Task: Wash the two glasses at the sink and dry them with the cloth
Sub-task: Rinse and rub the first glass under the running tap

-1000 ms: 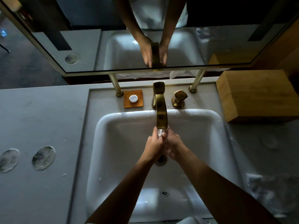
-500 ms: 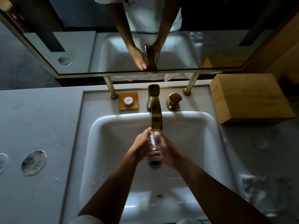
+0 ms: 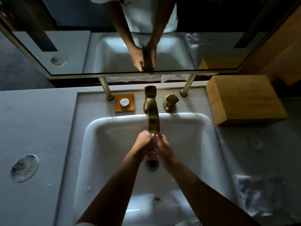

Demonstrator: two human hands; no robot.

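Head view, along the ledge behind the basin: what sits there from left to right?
Left mirror post → amber soap dish with a small white soap → brass faucet → brass handle → right mirror post → wooden box.

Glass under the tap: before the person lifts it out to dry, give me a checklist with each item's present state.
1. Glass held by both hands: ok, the left hand and right hand close around it.
2. Glass under the brass spout: ok, the hands sit directly below its tip.
3. Water running: cannot tell, the stream is not clearly visible.
4. Glass rinsed clean: cannot tell, the hands hide most of it.
5. Drain unblocked: ok, it shows open beneath the hands.
6. Cloth within reach: ok, a crumpled pale cloth appears to lie on the counter right of the sink.
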